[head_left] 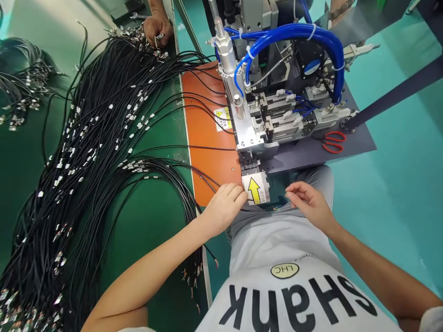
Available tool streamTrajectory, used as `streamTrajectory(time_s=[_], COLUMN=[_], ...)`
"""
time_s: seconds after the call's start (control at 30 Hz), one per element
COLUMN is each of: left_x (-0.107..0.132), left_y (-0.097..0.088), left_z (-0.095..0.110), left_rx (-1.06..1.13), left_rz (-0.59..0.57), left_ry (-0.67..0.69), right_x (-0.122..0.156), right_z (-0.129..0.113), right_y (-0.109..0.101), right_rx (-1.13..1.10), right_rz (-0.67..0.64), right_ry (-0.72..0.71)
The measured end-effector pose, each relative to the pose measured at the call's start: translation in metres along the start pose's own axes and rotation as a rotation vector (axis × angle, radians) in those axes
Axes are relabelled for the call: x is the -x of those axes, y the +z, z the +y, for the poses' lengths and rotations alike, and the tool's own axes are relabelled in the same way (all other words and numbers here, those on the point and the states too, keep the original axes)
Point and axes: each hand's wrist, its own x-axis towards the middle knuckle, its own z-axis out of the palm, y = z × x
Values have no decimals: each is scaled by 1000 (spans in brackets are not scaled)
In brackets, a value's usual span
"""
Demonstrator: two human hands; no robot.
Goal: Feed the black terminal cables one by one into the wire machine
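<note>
My left hand (223,207) is closed around a black cable (254,210) at the front edge of the orange plate. The cable's end, with thin coloured wires (276,209) bared, sticks out to the right above my lap. Right beside the left fingers is the machine's round end piece (256,188), labelled with a yellow arrow. My right hand (309,205) hovers to the right of that piece, thumb and fingertips pinched together. Whatever is between them, if anything, is too small to make out. Several black cables run across the orange plate (214,161) into the machine's metal head (242,115).
A large heap of black cables (90,124) with white connectors covers the green table (148,230) on the left. Another person's hand (158,30) holds small parts at the back. Red-handled scissors (334,141) lie on the machine's grey base, under thick blue hoses (294,32).
</note>
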Motion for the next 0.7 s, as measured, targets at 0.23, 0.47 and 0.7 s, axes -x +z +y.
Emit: streamTrajectory(time_s=[0.23,0.47,0.7], left_x=[-15,-25,-30], left_y=[-27,-13,-6], left_z=[-8,-11,-12], left_rx=[546,537,455], left_rz=[135,265,326], left_ry=[-160,-219,-232], right_x=[-20,-43,-55], right_z=[-40,-64,-61], right_y=[18,29,36], right_rx=[50,-122,-219], right_rz=[-30,-180,-199], right_ry=[-159,-135,-55])
